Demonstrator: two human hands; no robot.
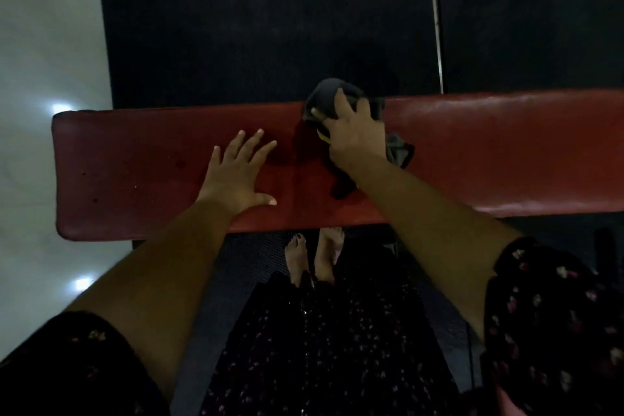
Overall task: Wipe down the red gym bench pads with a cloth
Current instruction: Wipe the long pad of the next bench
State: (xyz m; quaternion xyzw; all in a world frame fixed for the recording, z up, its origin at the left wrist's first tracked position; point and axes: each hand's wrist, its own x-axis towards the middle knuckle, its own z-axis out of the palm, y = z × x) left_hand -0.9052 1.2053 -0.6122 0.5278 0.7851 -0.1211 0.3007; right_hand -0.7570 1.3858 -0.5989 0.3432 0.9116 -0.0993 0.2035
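Left hand flat; cloth overhangs pad far edge.

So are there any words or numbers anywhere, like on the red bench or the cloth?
No words, numbers or signs can be read.
The red bench pad shows no label or brand.
The cloth held by the right hand has a small yellow bit at its edge, too small to tell if it carries writing.
The sleeve has a flower pattern, not letters.
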